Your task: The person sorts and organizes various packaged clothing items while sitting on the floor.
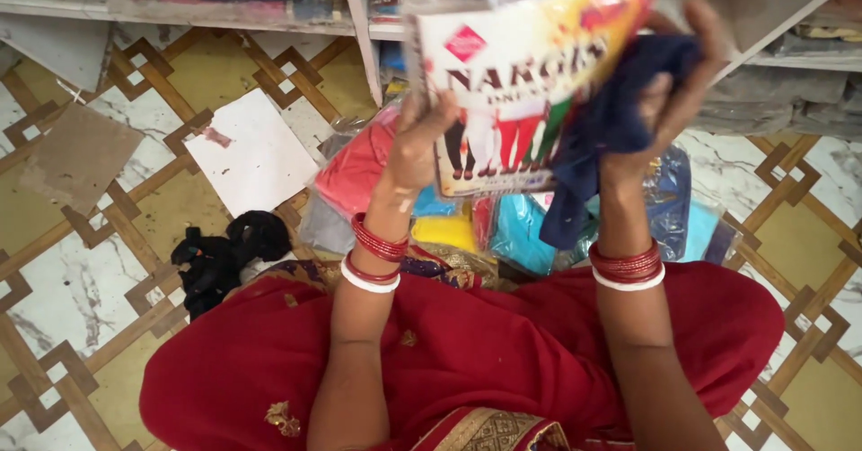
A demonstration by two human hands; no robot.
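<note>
**Garment packet lifted over a heap of packets**

Plastic-wrapped bright clothes [431, 209] pile on the patterned floor [81, 271] below shelves [224, 7], beside white card [251, 155] and black cloth [224, 258]. The left hand [420, 146] grips a printed packet [516, 83]; the right hand [669, 92] clutches navy fabric [611, 119] at its edge.

Soft, even daylight, bright overall; shadows fall faintly under the shelves [224, 16] along the top. The plastic garment packet [525, 65] at upper centre catches glare and blurs slightly; frame edges bend a little
</note>
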